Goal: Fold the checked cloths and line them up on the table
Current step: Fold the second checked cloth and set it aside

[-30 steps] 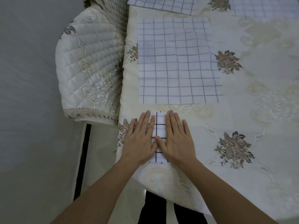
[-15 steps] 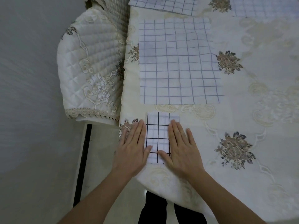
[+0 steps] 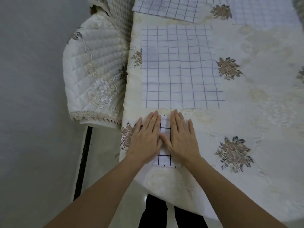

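Folded checked cloth pinned flat at near table edge, pressing step in hand.
Left hand and right hand both flat, palms down, fingers straight, side by side on top, thumbs touching at middle; grasping nothing, just pressing. Only narrow strip of dark-lined cloth showing between palms, so fold count and edge alignment hard to judge. Likely last flattening of this piece. Next: lift off, reach far for unfolded cloth lying flat just beyond fingertips on tablecloth. Two more checked cloths at far edge, one far left, one far right, both cropped by frame. Quilted chair cover at left, beside table.
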The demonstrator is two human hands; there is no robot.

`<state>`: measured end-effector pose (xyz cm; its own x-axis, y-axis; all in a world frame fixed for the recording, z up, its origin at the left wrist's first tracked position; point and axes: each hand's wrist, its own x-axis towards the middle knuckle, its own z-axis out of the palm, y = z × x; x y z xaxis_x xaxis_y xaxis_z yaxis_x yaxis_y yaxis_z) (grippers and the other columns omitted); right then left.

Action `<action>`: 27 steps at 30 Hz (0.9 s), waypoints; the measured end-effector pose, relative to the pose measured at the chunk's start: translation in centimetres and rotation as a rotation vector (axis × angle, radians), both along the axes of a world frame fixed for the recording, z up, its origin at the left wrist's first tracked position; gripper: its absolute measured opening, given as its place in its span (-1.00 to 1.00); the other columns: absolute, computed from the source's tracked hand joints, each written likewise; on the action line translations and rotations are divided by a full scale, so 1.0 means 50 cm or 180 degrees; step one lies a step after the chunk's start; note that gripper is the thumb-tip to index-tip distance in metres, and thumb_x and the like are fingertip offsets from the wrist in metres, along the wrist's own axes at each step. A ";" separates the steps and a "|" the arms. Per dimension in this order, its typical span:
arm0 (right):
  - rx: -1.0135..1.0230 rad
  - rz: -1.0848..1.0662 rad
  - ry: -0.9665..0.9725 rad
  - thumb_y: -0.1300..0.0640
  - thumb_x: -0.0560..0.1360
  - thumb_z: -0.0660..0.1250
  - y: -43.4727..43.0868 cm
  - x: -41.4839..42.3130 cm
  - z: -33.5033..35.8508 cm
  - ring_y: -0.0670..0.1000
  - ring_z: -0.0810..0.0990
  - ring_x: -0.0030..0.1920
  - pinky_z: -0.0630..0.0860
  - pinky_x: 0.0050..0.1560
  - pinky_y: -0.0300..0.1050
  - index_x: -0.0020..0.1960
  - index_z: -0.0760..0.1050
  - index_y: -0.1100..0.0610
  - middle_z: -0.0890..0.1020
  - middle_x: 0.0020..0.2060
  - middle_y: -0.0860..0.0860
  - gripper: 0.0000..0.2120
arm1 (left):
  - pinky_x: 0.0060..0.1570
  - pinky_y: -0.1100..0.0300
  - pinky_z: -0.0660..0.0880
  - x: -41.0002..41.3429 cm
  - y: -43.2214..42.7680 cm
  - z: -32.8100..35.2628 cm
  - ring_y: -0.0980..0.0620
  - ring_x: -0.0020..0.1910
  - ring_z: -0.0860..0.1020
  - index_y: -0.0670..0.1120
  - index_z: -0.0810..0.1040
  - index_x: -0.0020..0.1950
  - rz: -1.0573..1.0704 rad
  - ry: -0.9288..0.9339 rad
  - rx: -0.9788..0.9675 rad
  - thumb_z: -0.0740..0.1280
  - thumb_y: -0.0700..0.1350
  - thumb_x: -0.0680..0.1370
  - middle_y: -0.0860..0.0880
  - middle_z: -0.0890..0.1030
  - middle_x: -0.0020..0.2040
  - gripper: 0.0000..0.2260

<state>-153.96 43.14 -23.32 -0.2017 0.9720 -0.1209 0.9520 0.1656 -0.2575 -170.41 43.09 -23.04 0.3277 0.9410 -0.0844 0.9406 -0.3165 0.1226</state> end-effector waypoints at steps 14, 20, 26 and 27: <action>0.0465 0.0375 -0.0062 -0.21 0.59 -0.04 0.060 0.019 0.271 0.17 0.35 0.50 0.27 0.49 0.21 0.52 0.34 0.09 0.43 0.47 0.13 -0.38 | 0.43 -0.16 0.33 -0.034 0.031 0.258 -0.10 0.44 0.42 -0.06 0.42 0.48 0.0568 -0.0256 0.0697 0.10 0.17 0.57 -0.06 0.48 0.44 -0.45; 0.0796 0.0688 0.0126 -0.18 0.57 0.03 0.032 0.003 0.346 0.17 0.46 0.42 0.38 0.42 0.22 0.44 0.44 0.09 0.52 0.39 0.12 -0.43 | 0.38 -0.12 0.38 -0.026 -0.032 0.342 -0.07 0.35 0.48 -0.03 0.47 0.44 0.0957 -0.0198 0.0982 0.14 0.19 0.55 -0.03 0.55 0.35 -0.47; 0.0940 0.1078 0.0364 -0.19 0.57 0.06 -0.004 -0.022 0.365 0.14 0.44 0.43 0.38 0.42 0.20 0.44 0.44 0.04 0.51 0.40 0.08 -0.45 | 0.30 -0.13 0.43 -0.029 -0.116 0.367 -0.09 0.28 0.51 -0.03 0.50 0.38 0.1274 -0.0132 0.1191 0.19 0.17 0.52 -0.02 0.59 0.28 -0.50; 0.0946 0.1164 0.0404 -0.20 0.57 0.05 -0.011 -0.031 0.365 0.14 0.43 0.43 0.37 0.43 0.20 0.45 0.44 0.04 0.50 0.41 0.07 -0.44 | 0.30 -0.11 0.42 -0.034 -0.134 0.372 -0.08 0.28 0.51 -0.02 0.50 0.37 0.1357 -0.0091 0.1221 0.20 0.17 0.51 -0.01 0.59 0.27 -0.51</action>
